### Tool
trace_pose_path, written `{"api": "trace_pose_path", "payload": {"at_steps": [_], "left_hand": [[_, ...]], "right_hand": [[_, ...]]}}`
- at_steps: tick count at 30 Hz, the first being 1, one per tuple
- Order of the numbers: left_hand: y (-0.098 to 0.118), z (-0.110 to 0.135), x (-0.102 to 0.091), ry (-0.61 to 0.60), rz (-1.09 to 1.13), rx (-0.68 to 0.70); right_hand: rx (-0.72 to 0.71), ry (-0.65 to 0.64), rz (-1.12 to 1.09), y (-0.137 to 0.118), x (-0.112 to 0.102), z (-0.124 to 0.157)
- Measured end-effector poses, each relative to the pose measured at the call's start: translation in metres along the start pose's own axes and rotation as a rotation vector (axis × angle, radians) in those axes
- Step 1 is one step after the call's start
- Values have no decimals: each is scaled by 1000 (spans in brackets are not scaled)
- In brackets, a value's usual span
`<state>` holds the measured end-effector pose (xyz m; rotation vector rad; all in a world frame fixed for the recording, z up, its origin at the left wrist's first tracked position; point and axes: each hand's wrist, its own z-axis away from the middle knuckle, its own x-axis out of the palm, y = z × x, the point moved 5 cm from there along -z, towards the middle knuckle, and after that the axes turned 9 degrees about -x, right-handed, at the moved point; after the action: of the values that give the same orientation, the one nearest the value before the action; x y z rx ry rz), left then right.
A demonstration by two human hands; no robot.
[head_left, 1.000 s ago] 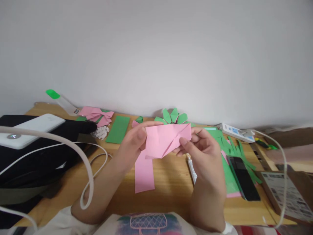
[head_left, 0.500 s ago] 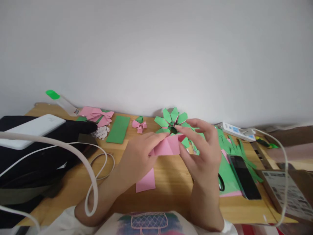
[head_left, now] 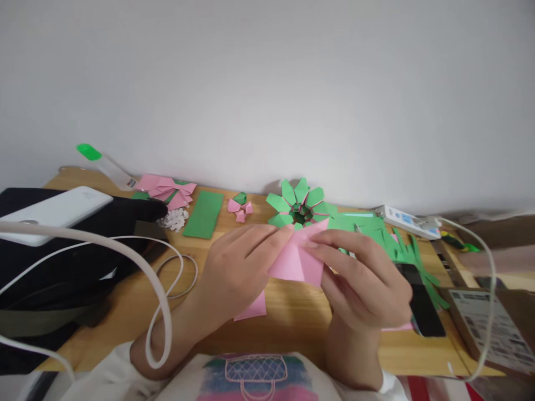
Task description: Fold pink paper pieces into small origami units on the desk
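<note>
Both my hands hold a folded pink paper piece (head_left: 297, 257) above the wooden table (head_left: 288, 317). My left hand (head_left: 240, 267) pinches its left side with fingertips at the top fold. My right hand (head_left: 363, 278) grips its right side, fingers closed over the edge. A flat pink paper strip (head_left: 252, 308) lies on the table under my left hand. Just behind the paper sits a green and pink folded paper flower (head_left: 300, 203).
Green paper sheets and cut strips (head_left: 388, 239) and a black phone (head_left: 422, 303) lie to the right. A green rectangle (head_left: 204, 214), pink folded pieces (head_left: 167, 190) and small pink bits (head_left: 239, 208) lie at the back left. A black bag (head_left: 62, 250) with a white power bank (head_left: 54, 211) and white cables (head_left: 159, 301) is on the left.
The pink paper has been folded smaller and brought lower, toward the table. My hands closed in on it, uncovering the green flower behind. The camera tilted slightly.
</note>
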<state>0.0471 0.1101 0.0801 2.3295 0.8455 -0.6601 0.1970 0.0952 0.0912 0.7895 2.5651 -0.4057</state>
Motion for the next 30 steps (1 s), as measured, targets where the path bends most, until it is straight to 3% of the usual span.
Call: {"api": "trace_pose_path", "payload": {"at_steps": [14, 24, 30], "left_hand": [[5, 2, -2, -35, -20, 30], [12, 0, -3, 21, -36, 29], [10, 4, 0, -18, -73, 33]], "right_hand": [[42, 65, -36, 0, 1, 3], [97, 66, -62, -1, 4, 3], [116, 24, -39, -2, 6, 5]]}}
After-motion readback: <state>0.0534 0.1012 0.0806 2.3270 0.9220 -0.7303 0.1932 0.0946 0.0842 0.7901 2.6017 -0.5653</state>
